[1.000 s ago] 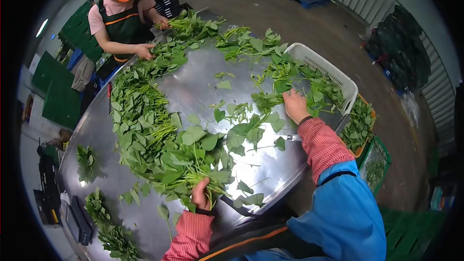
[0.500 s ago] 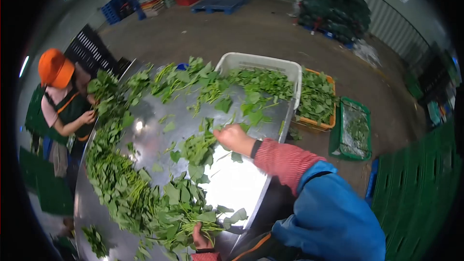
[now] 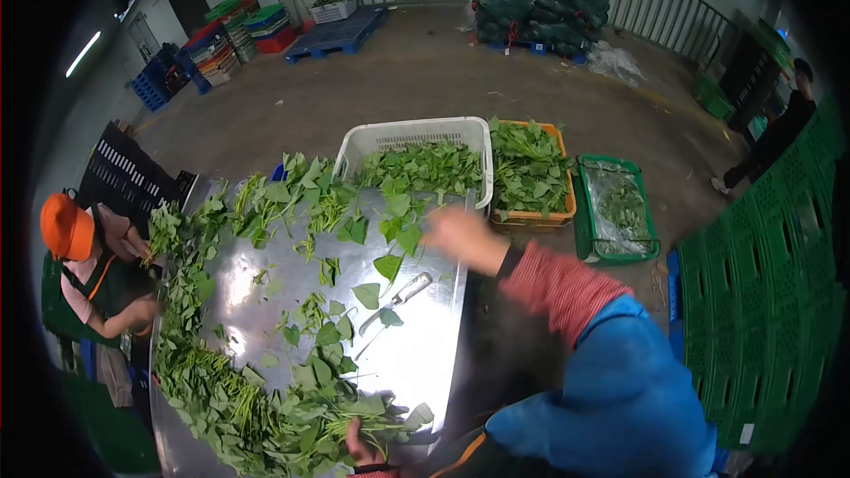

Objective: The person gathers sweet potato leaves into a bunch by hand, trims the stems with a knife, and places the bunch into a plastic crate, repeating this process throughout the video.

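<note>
At the table's near edge my left hand (image 3: 359,444) is partly hidden, its thumb against the stems of a bunch of leafy greens (image 3: 341,412). My right hand (image 3: 465,237) is smeared by motion over the table's right edge, close to loose leafy stems (image 3: 398,228) below the white crate; whether it grips any cannot be made out. Between the hands a knife (image 3: 412,289) with a pale handle lies on the shiny metal table (image 3: 434,336), a few leaves beside its blade. A long heap of greens (image 3: 208,381) curves along the table's left side.
A white crate (image 3: 354,146) of greens stands at the table's far end, beside an orange crate (image 3: 567,186) and a green crate (image 3: 653,248). A co-worker in an orange cap (image 3: 66,226) handles greens at left. Stacked green crates (image 3: 753,301) rise at right.
My right hand has moved away from the middle bunch toward the white crate's side, uncovering the knife. My left hand stays at the near greens. The view has shifted, and another person shows at far right.
</note>
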Available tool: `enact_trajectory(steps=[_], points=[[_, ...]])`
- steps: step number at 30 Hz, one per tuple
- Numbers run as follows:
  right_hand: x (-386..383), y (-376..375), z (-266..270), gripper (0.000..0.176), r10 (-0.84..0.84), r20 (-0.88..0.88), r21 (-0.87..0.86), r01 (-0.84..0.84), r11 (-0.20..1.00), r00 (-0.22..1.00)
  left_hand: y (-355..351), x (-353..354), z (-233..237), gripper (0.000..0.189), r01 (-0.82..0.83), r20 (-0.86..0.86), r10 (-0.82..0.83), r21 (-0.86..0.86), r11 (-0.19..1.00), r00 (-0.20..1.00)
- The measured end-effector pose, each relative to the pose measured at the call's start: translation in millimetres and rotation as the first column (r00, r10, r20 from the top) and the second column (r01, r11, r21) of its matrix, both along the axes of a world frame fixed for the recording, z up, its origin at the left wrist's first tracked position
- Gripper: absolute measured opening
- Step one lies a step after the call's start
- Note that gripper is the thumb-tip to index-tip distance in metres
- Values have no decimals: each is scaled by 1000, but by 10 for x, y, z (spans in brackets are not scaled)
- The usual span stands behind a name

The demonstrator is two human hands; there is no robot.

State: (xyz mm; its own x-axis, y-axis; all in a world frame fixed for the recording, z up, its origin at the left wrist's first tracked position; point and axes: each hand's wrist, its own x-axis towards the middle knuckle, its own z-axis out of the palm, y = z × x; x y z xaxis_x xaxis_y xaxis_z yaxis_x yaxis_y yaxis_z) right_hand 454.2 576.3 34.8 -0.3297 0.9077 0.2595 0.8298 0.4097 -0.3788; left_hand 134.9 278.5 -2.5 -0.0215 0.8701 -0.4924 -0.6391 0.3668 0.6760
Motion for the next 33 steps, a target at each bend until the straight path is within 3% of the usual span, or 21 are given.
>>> enact_trajectory(steps=[1,2,3,5,6,7,10,12,13,14,15,16,17,18,19,20,22,23,26,29,33], points=[[-388,-228,-183,41,98,-106,-38,-102,994,990,119,154,260,65,29,-56,-27,34,999,998],[-742,-552,-102,51,173,-146,-233,-204,951,974,133,120,265,63,87,-63,-83,61,994,994],[-1062,-778,-165,60,360,-124,-312,-381,870,925,124,80,225,63,55,-55,-52,52,997,997],[-1447,-1317,147,78,494,-262,-388,-560,732,829,98,-42,-35,62,-14,-34,16,38,999,999],[-1648,-1526,160,82,543,-230,-401,-586,704,808,13,-310,-398,58,89,-13,-89,55,994,996],[-1802,-1715,139,86,591,-198,-416,-613,671,782,-40,-275,-373,58,38,-24,-37,66,997,999],[-1948,-2002,33,96,665,-241,-353,-703,618,706,24,-39,5,55,-93,20,92,76,993,996],[-1941,-2003,35,87,692,-276,-310,-743,593,667,-13,-8,304,53,-119,190,121,-24,993,974],[-1963,-2024,-16,84,709,-284,-264,-764,589,645,-114,-77,206,52,-111,136,113,-23,994,984],[-2032,-2076,-85,82,673,-259,-316,-719,619,693,-155,-116,86,51,-121,150,122,-17,993,981],[-2089,-2094,-115,80,640,-220,-363,-671,646,736,-146,-85,198,50,-159,-28,157,-110,981,987],[-2108,-2053,-143,68,573,-374,-367,-684,631,729,-180,-92,98,44,-192,-33,195,65,979,980],[-2126,-1997,-163,56,474,-510,-382,-683,623,718,-153,-130,179,43,-75,-257,95,89,993,962],[-2167,-1948,-287,46,233,-676,-495,-666,559,699,-119,-168,260,43,35,-473,9,85,996,881],[-2186,-1896,-401,36,-51,-752,-598,-648,472,657,-160,-261,339,42,215,-584,-183,-14,976,791],[-2091,-1802,-324,30,-423,-736,-637,-751,171,528,-166,-271,388,40,159,-551,-135,-3,987,823],[-1863,-1664,-510,22,-682,-582,-547,-834,-76,444,-214,-298,306,40,92,-511,-68,21,996,857],[-1782,-1623,-954,20,-620,-632,-565,-824,-43,465,-258,-328,253,40,104,-556,-62,45,994,829],[-1701,-1631,-994,17,-695,-518,-611,-784,-108,499,-338,-369,171,37,137,-680,-26,110,984,732],[-1702,-1665,-773,14,-734,-420,-643,-746,-174,534,-236,-393,304,37,230,-869,-28,99,968,493],[-1670,-1713,-589,15,-632,-516,-627,-758,-180,578,25,-339,719,42,540,-938,330,224,811,-107]])
